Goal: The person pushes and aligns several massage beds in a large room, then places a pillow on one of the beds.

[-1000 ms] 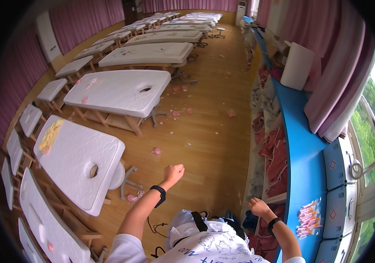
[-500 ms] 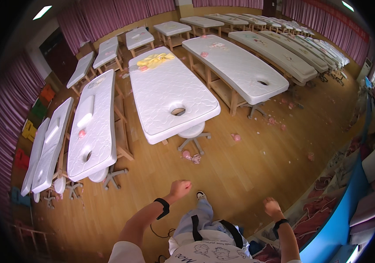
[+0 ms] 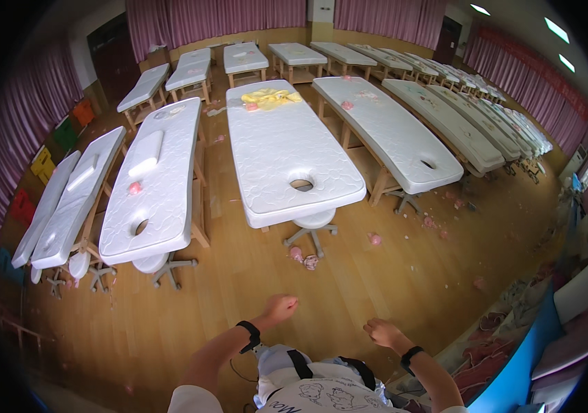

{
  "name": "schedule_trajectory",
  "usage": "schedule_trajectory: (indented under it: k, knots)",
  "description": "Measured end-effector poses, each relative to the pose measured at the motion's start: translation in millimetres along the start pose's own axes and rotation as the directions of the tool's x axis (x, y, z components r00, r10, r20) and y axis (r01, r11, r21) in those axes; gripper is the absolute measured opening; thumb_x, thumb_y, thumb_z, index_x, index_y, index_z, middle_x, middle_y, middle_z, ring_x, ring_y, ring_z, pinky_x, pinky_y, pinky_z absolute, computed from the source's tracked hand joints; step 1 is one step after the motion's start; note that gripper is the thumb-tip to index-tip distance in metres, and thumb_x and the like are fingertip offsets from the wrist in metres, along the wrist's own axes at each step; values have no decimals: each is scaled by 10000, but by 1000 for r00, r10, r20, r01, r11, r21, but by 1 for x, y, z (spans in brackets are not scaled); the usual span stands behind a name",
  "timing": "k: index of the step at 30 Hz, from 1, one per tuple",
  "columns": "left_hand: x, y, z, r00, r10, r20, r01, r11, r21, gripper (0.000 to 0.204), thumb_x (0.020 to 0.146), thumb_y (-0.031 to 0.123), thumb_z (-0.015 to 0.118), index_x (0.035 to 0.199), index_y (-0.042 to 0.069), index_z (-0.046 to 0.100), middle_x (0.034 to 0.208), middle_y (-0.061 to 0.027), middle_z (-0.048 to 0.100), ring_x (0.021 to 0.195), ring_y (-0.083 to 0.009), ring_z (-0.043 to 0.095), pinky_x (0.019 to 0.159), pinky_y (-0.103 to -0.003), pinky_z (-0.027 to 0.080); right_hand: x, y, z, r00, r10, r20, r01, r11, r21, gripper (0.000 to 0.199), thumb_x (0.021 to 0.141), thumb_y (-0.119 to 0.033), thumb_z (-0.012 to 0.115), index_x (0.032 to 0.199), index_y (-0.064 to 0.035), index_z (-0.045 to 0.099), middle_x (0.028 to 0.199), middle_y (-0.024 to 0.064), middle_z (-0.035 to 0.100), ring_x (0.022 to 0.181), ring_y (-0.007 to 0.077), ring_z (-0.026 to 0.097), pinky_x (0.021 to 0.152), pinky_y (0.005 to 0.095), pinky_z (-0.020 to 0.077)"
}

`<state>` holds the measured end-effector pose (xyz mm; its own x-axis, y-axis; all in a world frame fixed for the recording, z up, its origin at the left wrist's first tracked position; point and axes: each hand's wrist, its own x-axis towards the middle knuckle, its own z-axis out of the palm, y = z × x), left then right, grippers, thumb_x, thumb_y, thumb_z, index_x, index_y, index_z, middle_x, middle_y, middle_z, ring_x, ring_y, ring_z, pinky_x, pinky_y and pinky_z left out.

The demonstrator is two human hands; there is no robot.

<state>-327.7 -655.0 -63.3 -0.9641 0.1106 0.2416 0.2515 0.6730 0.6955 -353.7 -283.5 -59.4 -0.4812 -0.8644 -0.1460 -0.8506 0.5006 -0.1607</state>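
My left hand (image 3: 281,307) is held out over the wooden floor, fingers curled closed, nothing visible in it. To its right, my right hand (image 3: 385,333) is also loosely curled, with nothing seen in its grip. Both hands are in the air and touch nothing. Ahead of them stands a white padded massage bed (image 3: 287,148) with a round face hole near its front end. A yellow cloth (image 3: 276,98) lies crumpled at its far end beside a small pink bundle (image 3: 251,107). Under the near end sits a round wheeled stool (image 3: 315,219).
Another massage bed (image 3: 390,138) stands right, one with a cushion (image 3: 146,153) left, and several more fill the room. Pink bundles (image 3: 296,253) and scraps litter the floor (image 3: 239,275). A blue-edged surface (image 3: 524,358) and a pink heap (image 3: 483,361) lie at the right.
My right hand has swung inward, closer to my left, which stays much the same. The view has shifted, so the beds appear further right and lower. My foot no longer shows.
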Motion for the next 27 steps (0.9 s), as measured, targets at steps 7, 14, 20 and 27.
schedule_trajectory:
  k: [7,14,20,27]
  knots:
    - [-16,-54,-55,1000,1,16,-1,1000,-12,318,767,150,592,570,22,377,559,-171,416,479,-350,419,432,-403,308,34,-14,-8,980,200,23,-197,976,-94,193,682,-103,576,856,-40,520,831,88,545,841,262,549,720,354,470]
    - [-29,-127,-109,998,-64,0,63,996,59,292,759,148,594,577,18,406,575,-164,455,480,-338,442,425,-394,317,91,-46,2,979,204,17,-202,977,-69,181,704,-119,566,857,-35,519,834,103,544,842,276,550,733,366,473]
    - [-68,-163,-181,985,-146,-96,160,975,155,259,771,160,574,589,36,439,564,-154,456,463,-319,443,415,-385,311,196,-79,6,985,-58,165,64,997,-36,186,716,-101,569,882,-26,534,853,126,566,843,307,556,718,398,479]
    - [-165,-203,-234,912,-294,-284,344,928,143,186,735,108,568,587,52,471,566,-136,485,479,-288,494,420,-374,355,341,-111,-8,942,-248,225,248,968,27,187,732,-94,549,910,-38,548,864,145,567,855,329,557,720,427,464]
